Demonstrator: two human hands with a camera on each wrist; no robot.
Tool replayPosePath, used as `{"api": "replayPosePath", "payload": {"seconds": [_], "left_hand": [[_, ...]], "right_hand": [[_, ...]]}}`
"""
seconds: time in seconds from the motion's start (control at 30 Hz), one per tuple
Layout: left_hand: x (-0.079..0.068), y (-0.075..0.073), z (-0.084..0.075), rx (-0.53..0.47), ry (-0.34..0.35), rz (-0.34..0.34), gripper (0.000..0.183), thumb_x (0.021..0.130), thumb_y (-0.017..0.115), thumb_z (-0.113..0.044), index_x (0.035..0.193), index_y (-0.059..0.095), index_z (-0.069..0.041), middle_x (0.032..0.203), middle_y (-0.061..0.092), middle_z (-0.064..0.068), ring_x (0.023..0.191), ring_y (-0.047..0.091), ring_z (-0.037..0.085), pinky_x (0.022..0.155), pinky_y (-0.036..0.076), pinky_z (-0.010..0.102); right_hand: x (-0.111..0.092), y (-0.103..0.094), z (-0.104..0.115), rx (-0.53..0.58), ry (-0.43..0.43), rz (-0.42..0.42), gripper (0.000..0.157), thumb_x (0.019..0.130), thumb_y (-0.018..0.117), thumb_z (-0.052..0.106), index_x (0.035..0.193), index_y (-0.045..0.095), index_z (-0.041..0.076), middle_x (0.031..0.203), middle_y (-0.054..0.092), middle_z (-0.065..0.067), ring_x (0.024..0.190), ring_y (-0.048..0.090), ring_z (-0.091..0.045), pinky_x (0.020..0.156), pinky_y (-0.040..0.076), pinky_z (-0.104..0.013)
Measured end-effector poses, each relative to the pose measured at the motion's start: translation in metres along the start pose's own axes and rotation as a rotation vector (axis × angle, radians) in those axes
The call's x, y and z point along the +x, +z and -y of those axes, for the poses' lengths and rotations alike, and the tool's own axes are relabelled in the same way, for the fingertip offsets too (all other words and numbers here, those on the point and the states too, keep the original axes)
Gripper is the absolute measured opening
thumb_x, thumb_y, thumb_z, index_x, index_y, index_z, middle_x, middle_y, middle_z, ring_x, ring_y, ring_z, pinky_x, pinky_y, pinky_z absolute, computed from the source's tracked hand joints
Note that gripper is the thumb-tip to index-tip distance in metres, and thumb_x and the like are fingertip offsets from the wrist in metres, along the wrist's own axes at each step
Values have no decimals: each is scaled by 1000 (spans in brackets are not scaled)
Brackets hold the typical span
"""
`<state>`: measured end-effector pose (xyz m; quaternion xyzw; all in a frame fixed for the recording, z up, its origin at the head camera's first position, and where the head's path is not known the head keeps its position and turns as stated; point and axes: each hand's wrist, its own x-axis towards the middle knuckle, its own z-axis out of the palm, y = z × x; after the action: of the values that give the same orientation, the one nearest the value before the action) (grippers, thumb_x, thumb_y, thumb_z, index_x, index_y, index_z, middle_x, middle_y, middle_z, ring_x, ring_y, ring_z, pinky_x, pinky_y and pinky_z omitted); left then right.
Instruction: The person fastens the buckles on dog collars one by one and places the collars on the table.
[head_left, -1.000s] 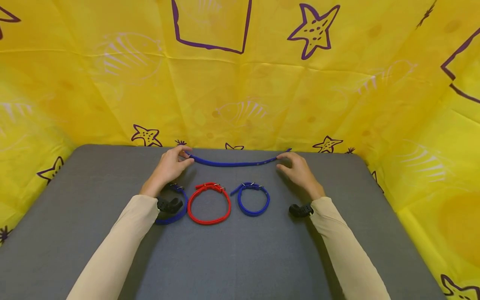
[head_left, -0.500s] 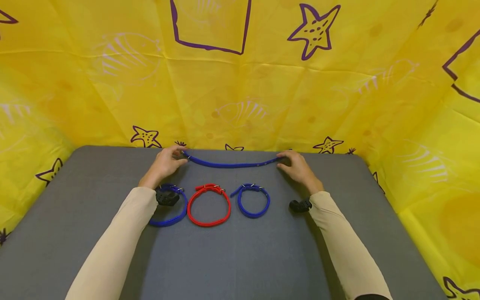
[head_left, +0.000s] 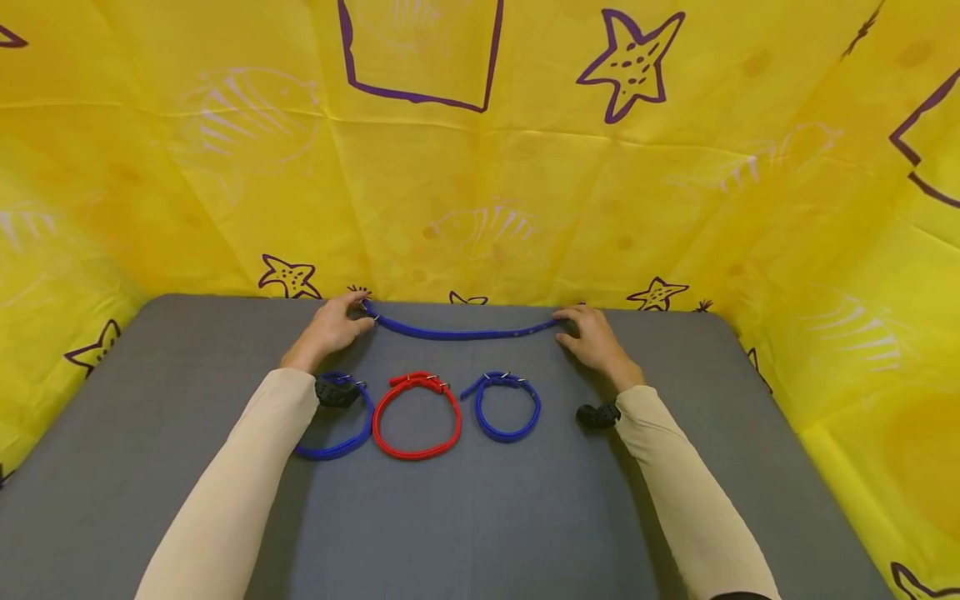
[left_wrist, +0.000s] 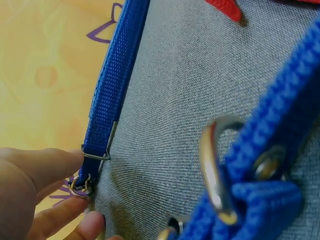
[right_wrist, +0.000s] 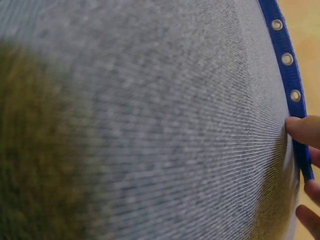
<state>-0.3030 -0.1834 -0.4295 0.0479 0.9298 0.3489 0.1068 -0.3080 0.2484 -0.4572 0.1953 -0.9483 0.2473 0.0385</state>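
An unbuckled blue dog collar (head_left: 450,335) stretches in a shallow curve along the table's far edge. My left hand (head_left: 331,327) pinches its buckle end, thumb against the metal keeper loop (left_wrist: 96,154) and fingers by the buckle (left_wrist: 80,187). At the other end my right hand (head_left: 594,340) pinches the strap just past the metal eyelets (right_wrist: 287,59). Nearer me lie a buckled blue collar (head_left: 341,450), partly hidden by my left wrist, a buckled red collar (head_left: 417,455) and a smaller buckled blue collar (head_left: 507,435).
The grey table (head_left: 465,525) reaches back to a yellow cloth (head_left: 480,167) printed with starfish and fish, which rises behind and at both sides. A black wrist strap (head_left: 336,392) is on my left wrist, another black strap (head_left: 597,416) on my right.
My left hand has shifted slightly left, showing more of the buckle end and of the collar under the wrist. The strap's tip no longer stands up beyond my right fingers.
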Motion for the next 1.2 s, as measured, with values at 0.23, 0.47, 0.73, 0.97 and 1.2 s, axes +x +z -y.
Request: {"api": "replayPosePath", "payload": {"seconds": [0.23,0.47,0.73,0.97,1.2], "left_hand": [[0,3,-2,-18,-13,-2,52,102,52,-22,148,39,-1,137,50,30,123,49,44,103,40,57],[-4,3,-3,-26,-61,-29,38,101,56,-25,131,51,-1,116,60,25,98,58,34,82,46,41],[-7,0,-5,38,-108,-14,48,101,53,-27,135,52,7,133,55,31,121,54,43,103,42,55],[-8,1,-4,61,-99,-8,47,102,53,-27,133,52,8,134,55,31,123,53,44,105,41,55],[-10,1,-2,20,-87,-12,39,103,52,-23,125,53,9,126,58,32,115,56,41,96,45,50]], "right_hand": [[-3,0,1,-20,15,-20,26,91,68,6,116,69,-2,123,65,-25,121,54,-42,111,28,-56],[-9,-2,-2,-3,-1,-45,18,90,68,2,107,73,-1,114,69,-23,116,59,-42,107,38,-53],[-18,-10,-2,37,-18,-88,17,90,66,2,105,73,1,112,68,-23,112,59,-44,101,43,-52],[-19,-10,-4,10,92,-62,18,92,65,0,109,73,-1,119,65,-26,117,57,-44,104,41,-55],[-22,-10,-2,-10,164,-79,18,94,64,5,110,74,4,121,65,-22,116,59,-42,100,45,-55]]}}
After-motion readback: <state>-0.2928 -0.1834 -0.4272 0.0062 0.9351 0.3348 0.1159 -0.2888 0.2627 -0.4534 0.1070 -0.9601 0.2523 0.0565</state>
